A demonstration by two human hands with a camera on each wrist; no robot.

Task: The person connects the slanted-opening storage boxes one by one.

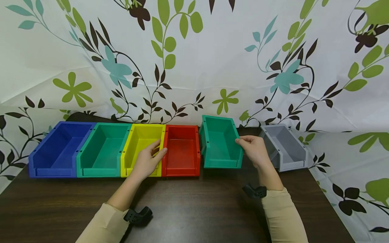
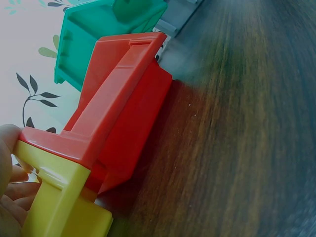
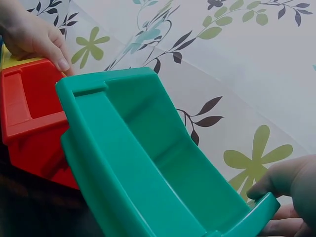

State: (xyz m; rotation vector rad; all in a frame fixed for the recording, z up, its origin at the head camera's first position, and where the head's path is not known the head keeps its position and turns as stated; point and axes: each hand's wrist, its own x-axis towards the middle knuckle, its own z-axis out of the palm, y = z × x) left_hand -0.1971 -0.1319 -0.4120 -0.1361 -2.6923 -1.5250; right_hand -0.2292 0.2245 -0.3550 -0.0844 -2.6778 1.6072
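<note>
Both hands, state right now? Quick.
Left hand: open, where the yellow bin meets the red bin.
Right hand: closed, pinching the green bin right of the red one.

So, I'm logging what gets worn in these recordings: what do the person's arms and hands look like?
The left sleeve and right sleeve are plain beige, each with a curved black device near its end. The left hand and right hand are ungloved; no cables show.

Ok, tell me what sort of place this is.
Probably a makeshift indoor workspace, perhaps set up for filming: a dark wood-grain table, a row of coloured open-fronted plastic storage bins, and a creased leaf-and-flower-print cloth behind them.
</note>
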